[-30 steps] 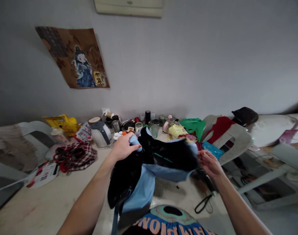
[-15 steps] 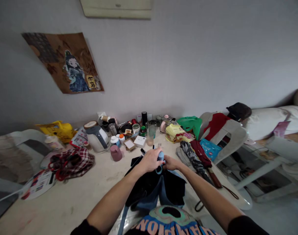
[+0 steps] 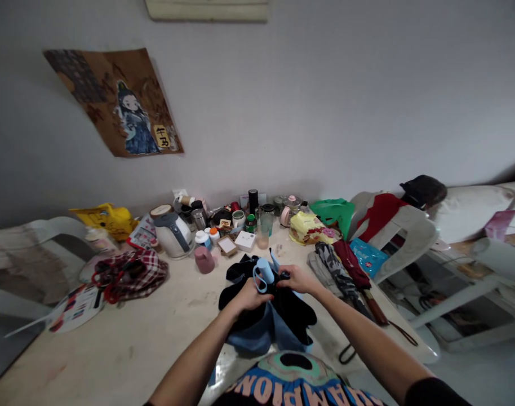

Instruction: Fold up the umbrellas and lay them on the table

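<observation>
On the table in front of me lies a loosely collapsed umbrella (image 3: 251, 337), blue on one side and black on the other. Its light blue handle (image 3: 265, 270) sticks up from the middle, with a wrist loop of the same colour hanging by it. Left of the handle, my left hand (image 3: 249, 296) is closed on the umbrella's dark fabric, just under the loop. My right hand (image 3: 297, 279) pinches another fold of the umbrella on the handle's right side. Fingertips of both hands are partly hidden in the cloth.
A pink cup (image 3: 204, 260), a white box (image 3: 245, 241) and an electric kettle (image 3: 173, 234) stand beyond, among bottles and mugs. Folded umbrellas (image 3: 340, 276) lie to the right near the table edge. A checked cloth bag (image 3: 133, 276) sits at left.
My left hand has left the handle and moved down and left onto the fabric, uncovering the handle. My right hand has shifted slightly right. The view has turned a little.
</observation>
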`<state>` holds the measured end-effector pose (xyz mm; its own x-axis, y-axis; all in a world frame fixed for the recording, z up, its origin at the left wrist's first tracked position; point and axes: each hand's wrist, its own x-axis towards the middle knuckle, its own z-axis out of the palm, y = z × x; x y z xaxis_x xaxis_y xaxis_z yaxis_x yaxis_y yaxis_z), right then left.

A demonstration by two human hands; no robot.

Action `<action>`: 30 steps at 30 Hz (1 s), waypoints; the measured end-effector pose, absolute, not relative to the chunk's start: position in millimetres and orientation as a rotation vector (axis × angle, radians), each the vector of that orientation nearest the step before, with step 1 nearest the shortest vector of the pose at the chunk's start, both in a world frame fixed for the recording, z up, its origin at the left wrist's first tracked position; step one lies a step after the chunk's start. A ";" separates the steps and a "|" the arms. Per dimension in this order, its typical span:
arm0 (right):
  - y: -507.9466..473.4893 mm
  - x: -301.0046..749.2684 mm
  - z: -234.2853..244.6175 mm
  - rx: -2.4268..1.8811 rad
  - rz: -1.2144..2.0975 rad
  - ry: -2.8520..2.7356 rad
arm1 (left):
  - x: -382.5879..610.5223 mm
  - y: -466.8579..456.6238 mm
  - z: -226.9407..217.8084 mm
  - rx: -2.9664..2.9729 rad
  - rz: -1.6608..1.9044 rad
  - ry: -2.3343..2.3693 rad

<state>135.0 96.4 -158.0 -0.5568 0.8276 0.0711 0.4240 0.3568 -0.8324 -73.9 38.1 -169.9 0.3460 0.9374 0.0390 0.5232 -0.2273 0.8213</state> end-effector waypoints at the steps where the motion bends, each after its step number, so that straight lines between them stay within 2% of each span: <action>1: 96.8 135.3 -155.1 -1.088 1.095 -2.118 | -74.6 39.8 -165.3 1.892 0.713 1.325; 12: 114.8 239.3 -86.8 -1.297 0.824 -1.489 | -152.4 43.1 -83.4 2.022 0.831 1.522; 18: 100.7 252.0 -85.4 -1.332 0.805 -1.265 | -150.6 28.3 -60.8 2.309 0.686 1.581; 24: 99.5 252.8 -120.1 -1.458 0.766 -1.303 | -131.0 22.7 -79.0 2.355 0.637 1.478; 30: 90.8 246.5 -159.7 -1.489 0.752 -1.318 | -111.1 17.0 -149.5 2.135 0.737 1.794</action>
